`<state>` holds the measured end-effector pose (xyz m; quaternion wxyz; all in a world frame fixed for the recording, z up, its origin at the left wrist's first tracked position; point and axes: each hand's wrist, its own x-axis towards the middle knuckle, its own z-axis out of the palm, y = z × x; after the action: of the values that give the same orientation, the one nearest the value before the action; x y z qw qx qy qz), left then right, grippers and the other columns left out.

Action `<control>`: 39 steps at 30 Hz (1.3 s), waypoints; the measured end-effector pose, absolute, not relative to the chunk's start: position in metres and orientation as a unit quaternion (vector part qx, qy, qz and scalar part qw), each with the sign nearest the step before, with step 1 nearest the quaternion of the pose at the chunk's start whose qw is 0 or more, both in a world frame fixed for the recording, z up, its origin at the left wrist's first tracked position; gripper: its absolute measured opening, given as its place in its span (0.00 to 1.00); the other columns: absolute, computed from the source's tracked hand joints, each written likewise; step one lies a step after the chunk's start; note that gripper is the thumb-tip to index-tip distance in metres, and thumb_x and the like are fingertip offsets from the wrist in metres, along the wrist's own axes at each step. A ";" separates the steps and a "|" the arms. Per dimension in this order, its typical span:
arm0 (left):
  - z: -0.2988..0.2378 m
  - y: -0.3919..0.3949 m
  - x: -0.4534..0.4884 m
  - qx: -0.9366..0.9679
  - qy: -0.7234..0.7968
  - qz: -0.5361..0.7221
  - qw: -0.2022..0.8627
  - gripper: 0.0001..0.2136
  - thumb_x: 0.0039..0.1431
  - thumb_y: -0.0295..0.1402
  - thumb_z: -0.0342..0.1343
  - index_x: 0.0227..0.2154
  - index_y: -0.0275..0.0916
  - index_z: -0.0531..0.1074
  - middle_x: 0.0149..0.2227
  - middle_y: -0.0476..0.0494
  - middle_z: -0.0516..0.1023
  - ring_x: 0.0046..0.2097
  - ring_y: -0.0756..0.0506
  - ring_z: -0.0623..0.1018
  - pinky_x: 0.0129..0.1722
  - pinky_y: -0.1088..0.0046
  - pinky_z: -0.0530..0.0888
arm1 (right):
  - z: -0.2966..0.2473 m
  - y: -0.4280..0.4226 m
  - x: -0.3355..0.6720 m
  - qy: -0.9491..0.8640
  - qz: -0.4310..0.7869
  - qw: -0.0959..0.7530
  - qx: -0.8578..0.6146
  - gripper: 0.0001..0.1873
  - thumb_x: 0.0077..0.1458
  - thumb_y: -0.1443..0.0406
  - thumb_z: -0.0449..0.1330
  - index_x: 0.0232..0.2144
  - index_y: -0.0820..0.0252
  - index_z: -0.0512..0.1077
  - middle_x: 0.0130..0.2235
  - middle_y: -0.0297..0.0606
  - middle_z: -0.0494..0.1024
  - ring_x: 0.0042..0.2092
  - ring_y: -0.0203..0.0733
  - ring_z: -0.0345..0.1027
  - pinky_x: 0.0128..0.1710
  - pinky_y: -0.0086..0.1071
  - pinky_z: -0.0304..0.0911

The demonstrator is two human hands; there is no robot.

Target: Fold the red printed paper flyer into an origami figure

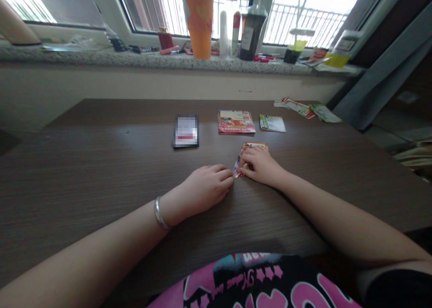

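Left of the middle of the table (101,164), toward its far edge, lies a pixelated dark-edged item (186,131); nearer the front edge, the half-curled left hand (212,184) meets a colourful card's (238,167) near-left corner, whether pinching I cannot tell. The red leaflets (236,122) near the far edge look already set out, but the card, under the right hand's (259,164) loosely bent fingers, seems unfinished. Rightward, a green-and-white stack (272,124) and loose papers (299,108) by the far right corner look untouched.
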<state>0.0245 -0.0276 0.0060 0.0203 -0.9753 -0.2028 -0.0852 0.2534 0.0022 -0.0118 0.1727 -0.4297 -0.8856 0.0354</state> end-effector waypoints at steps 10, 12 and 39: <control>0.011 -0.023 0.018 -0.978 -0.186 -0.095 -0.009 0.10 0.63 0.28 0.48 0.44 0.36 0.72 0.48 0.39 0.75 0.51 0.42 0.73 0.50 0.63 0.73 | -0.014 0.003 0.255 -0.886 0.033 0.174 -0.430 0.08 0.54 0.59 0.62 0.30 0.57 0.74 0.38 0.40 0.77 0.46 0.47 0.67 0.47 0.41 0.56; 0.013 -0.021 0.015 -0.979 -0.181 -0.088 -0.014 0.11 0.63 0.28 0.48 0.45 0.36 0.72 0.49 0.39 0.75 0.52 0.42 0.73 0.51 0.63 0.72 | -0.014 0.002 0.256 -0.884 0.034 0.175 -0.432 0.08 0.54 0.59 0.62 0.30 0.57 0.74 0.38 0.39 0.76 0.45 0.47 0.67 0.47 0.41 0.56; 0.006 -0.016 0.006 -0.977 -0.191 -0.085 -0.050 0.22 0.62 0.36 0.54 0.58 0.41 0.63 0.60 0.41 0.66 0.62 0.39 0.63 0.61 0.58 0.62 | -0.009 -0.004 0.257 -0.873 -0.017 0.285 -0.395 0.12 0.53 0.61 0.63 0.41 0.55 0.72 0.50 0.42 0.72 0.58 0.50 0.56 0.58 0.48 0.54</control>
<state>0.0064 -0.0162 0.0058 -0.0502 -0.9767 -0.1906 -0.0851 0.2571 -0.0038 -0.0090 0.2849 -0.3948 -0.8733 -0.0173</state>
